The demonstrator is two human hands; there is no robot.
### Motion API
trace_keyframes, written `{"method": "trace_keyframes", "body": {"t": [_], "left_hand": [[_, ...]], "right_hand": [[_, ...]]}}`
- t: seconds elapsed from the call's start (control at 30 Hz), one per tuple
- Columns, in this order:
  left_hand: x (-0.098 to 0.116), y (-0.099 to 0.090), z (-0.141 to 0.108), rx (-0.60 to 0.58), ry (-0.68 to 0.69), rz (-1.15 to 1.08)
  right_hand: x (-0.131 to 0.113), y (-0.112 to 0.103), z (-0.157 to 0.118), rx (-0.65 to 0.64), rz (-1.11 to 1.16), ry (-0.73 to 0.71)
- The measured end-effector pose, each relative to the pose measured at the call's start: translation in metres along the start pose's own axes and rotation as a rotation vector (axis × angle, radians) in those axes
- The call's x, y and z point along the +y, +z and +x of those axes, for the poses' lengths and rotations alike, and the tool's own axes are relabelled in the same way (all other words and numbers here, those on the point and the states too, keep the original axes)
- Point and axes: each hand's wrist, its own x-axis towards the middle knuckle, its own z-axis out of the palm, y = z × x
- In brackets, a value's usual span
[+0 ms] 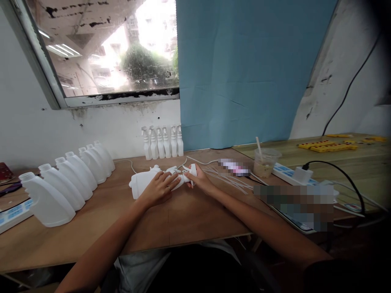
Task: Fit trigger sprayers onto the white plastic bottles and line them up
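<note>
A white spray bottle (139, 185) lies on its side on the brown tabletop in front of me. My left hand (160, 187), a ring on one finger, is laid over its body and holds it, hiding the middle part. At the neck end, my right hand (197, 179) has its fingers closed round the white trigger spray head (193, 169). Whether the head is fully seated on the neck I cannot tell. Just behind my left hand lie small white pieces that look like loose trigger heads (171, 169), partly covered.
Several open translucent bottles (53, 199) stand in a row on the left. Several white spray bottles (159, 142) with heads stand by the wall. Thin white tubes (227, 179), a plastic cup (265, 162), power strips (284, 173) and cables lie to the right.
</note>
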Motion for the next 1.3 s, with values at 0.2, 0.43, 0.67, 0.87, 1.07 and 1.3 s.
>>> {"method": "trace_keyframes", "body": {"t": [0.2,0.43,0.67,0.87,1.07,1.3], "left_hand": [[0.0,-0.002,0.0,-0.004,0.009,-0.001],[0.001,0.001,0.0,0.019,-0.003,0.008],[0.001,0.004,0.0,0.097,-0.007,0.009],[0.004,0.008,0.0,0.133,-0.02,0.005],[0.002,0.005,0.001,0.119,-0.016,0.021],[-0.005,-0.012,0.005,0.092,-0.172,0.017]], "right_hand": [[-0.002,-0.001,-0.001,-0.052,0.057,-0.004],[-0.002,-0.001,-0.001,-0.036,0.027,-0.009],[-0.005,-0.004,-0.002,-0.05,0.008,-0.02],[-0.011,0.001,-0.004,-0.038,0.019,-0.062],[-0.008,0.003,-0.002,0.009,0.028,-0.076],[-0.023,-0.005,0.004,0.088,0.098,-0.103]]}}
